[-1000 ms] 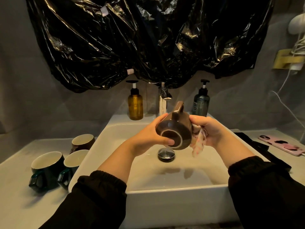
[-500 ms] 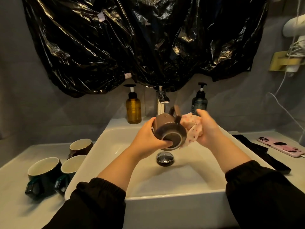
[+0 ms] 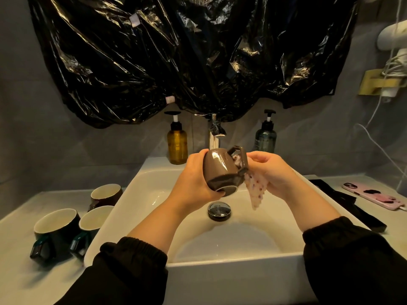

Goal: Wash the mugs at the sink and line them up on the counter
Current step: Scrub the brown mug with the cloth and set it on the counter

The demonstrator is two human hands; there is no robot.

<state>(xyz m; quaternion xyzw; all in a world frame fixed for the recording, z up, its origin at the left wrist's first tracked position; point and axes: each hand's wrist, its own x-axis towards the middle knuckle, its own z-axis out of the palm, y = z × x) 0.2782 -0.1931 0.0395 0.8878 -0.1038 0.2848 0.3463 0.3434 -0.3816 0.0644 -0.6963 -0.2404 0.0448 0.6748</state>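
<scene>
Over the sink [image 3: 220, 264] a brown mug [image 3: 220, 170], gripped by the left hand [image 3: 193, 179], is wiped with a cloth [image 3: 256, 192] pinched in the right hand [image 3: 271, 172]; rinsing probably follows.

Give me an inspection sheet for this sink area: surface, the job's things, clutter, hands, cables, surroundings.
Surface: pale counter around a white basin.
Job's things: brown mug tilted over the basin, base toward the camera; front mug, middle mug and back mug upright on the left counter; spotted cloth at the brown mug's handle.
Clutter: pink phone and dark flat item on the right counter; amber bottle and dark bottle behind the basin.
Hands: left hand grips the brown mug; right hand holds the spotted cloth.
Cables: white cable coiled at a wall holder, hanging down the right wall.
Surroundings: black plastic sheet above the faucet.
</scene>
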